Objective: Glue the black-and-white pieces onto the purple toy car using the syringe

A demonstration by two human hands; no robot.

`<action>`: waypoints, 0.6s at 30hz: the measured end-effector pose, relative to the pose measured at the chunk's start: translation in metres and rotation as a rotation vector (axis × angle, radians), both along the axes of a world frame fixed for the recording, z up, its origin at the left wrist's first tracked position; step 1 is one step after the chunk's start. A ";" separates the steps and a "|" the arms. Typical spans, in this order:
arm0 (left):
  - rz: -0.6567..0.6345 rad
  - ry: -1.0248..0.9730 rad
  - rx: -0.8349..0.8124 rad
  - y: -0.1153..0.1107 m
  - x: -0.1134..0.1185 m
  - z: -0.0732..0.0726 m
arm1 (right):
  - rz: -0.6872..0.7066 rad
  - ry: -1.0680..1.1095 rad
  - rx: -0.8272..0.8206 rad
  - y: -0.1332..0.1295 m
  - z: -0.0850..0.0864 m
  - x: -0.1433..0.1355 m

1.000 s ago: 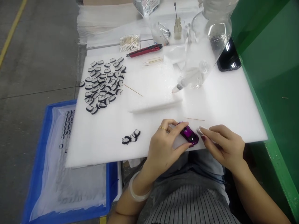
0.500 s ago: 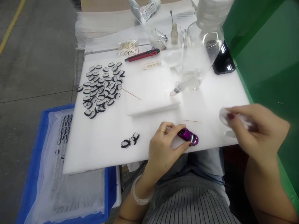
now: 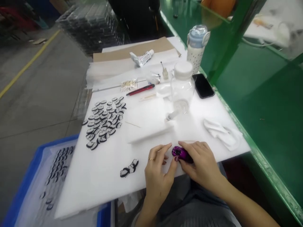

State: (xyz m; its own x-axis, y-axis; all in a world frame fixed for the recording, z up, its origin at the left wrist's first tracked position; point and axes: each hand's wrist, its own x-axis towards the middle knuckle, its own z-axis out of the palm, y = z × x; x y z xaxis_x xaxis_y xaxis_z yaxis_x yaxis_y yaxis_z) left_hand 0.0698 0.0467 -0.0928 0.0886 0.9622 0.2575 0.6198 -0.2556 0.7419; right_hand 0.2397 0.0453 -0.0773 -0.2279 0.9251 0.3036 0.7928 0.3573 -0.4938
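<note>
A small purple toy car [image 3: 179,152] is at the table's near edge, its right part covered by my right hand. My right hand [image 3: 201,160] grips it between thumb and fingers. My left hand [image 3: 157,171] is beside the car's left end with thumb and index finger apart; the thumb tip touches or nearly touches the car's near side. To the left of that hand lie a few small black-rimmed clear parts [image 3: 129,169]. A crumpled white cloth [image 3: 221,134] rests on the table at the right.
Many black-rimmed parts [image 3: 105,121] are spread at the left. Behind are a red utility knife [image 3: 140,90], cotton swabs [image 3: 129,85], a clear jar [image 3: 182,90], a phone [image 3: 203,85] and a bottle [image 3: 196,52]. A blue crate [image 3: 26,176] stands below left.
The white cloth has left my right hand and now lies on the table. My right hand has come in and taken hold of the car; my left fingers have loosened. The view has tilted up.
</note>
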 end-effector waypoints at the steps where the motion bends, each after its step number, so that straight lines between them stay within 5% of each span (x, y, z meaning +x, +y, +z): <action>1: 0.003 0.022 0.015 -0.001 0.000 -0.002 | -0.053 0.021 0.024 0.000 -0.002 0.012; 3: -0.003 0.067 0.039 -0.004 0.000 -0.005 | -0.260 0.041 0.095 -0.004 -0.004 0.055; 5: -0.028 0.113 0.054 -0.005 0.000 -0.008 | -0.608 -0.021 0.133 -0.016 -0.009 0.115; 7: -0.059 0.152 0.092 -0.004 -0.001 -0.012 | -0.931 -0.196 0.034 -0.034 -0.015 0.173; 10: -0.084 0.201 0.171 -0.003 0.000 -0.018 | -1.102 -0.291 -0.091 -0.061 -0.022 0.217; 13: -0.073 0.240 0.204 -0.003 0.001 -0.023 | -1.002 -0.113 0.206 -0.075 -0.020 0.188; 14: -0.068 0.248 0.201 -0.003 0.000 -0.024 | -0.853 0.045 0.338 -0.077 -0.018 0.165; 18: -0.113 0.305 0.199 0.001 -0.002 -0.024 | -0.353 0.223 0.222 -0.086 -0.028 0.055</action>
State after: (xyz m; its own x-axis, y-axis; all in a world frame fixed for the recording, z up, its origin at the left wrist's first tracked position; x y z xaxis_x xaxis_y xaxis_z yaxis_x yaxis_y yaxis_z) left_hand 0.0680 0.0473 -0.1171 0.2930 0.8757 0.3839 0.7643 -0.4558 0.4562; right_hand 0.2951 -0.0403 -0.1055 0.1821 0.8416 0.5085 0.7677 0.2014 -0.6083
